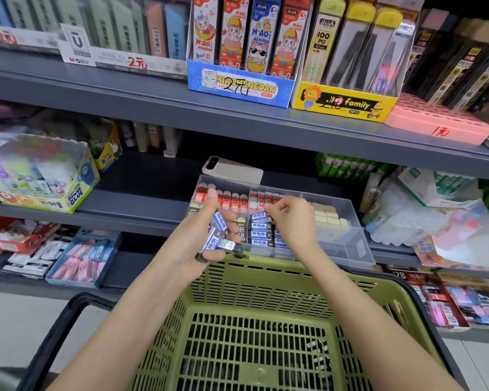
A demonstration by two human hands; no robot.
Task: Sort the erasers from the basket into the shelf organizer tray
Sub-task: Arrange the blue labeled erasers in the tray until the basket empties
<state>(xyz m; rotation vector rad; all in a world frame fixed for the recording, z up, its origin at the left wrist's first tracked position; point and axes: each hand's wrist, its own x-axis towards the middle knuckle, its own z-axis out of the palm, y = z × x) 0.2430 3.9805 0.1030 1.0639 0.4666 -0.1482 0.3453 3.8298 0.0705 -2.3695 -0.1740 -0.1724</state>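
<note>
Alignment matters: left hand [202, 238] grips several blue-and-white sleeved erasers [220, 244] above the green plastic basket's [294, 270] far rim, right hand [292, 218] pinches 1 more eraser [261, 216] over the clear plastic tray's [347, 245] middle compartment, best laid flush on its stack [261, 235].

Two bare forearms rise from the lower edge, the left from 7 o'clock and the right from 5 o'clock, converging just above centre. The left grip [201, 232] has its palm turned toward 3 o'clock and its thumb pointing to 12 o'clock, with the fingers curled round several blue-and-white erasers [220, 221]. The right grip [290, 218], near it at 3 o'clock, shows its back to the camera. Its fingers are curled, thumb and forefinger tips drawn together toward 9 o'clock. Whether they pinch anything cannot be told. The two grips do not touch.
</note>
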